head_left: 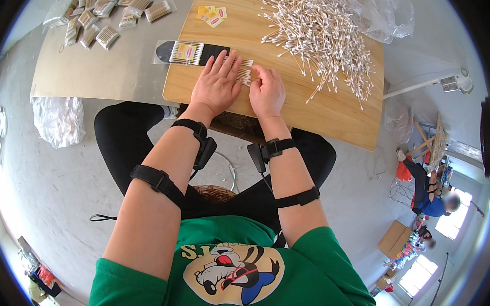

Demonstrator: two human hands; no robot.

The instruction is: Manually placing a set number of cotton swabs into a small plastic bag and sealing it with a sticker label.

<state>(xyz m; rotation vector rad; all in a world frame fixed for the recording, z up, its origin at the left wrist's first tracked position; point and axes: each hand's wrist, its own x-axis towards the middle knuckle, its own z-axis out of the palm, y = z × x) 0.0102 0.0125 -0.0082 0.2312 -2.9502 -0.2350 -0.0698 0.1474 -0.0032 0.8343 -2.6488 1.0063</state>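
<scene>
Cotton swabs [246,72] are lying in a row between both hands' fingers, apparently being evened up.
The left hand [217,84] is resting flat at their left, fingers straight and unclenched; the right hand [267,89] is curling its fingers at their right, any grip hidden. Next, the swabs are probably needing light, level pressing.

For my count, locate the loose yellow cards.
In the head view, the yellow cards lie on the wooden tabletop's far left part, left of the cotton swab pile.
</scene>
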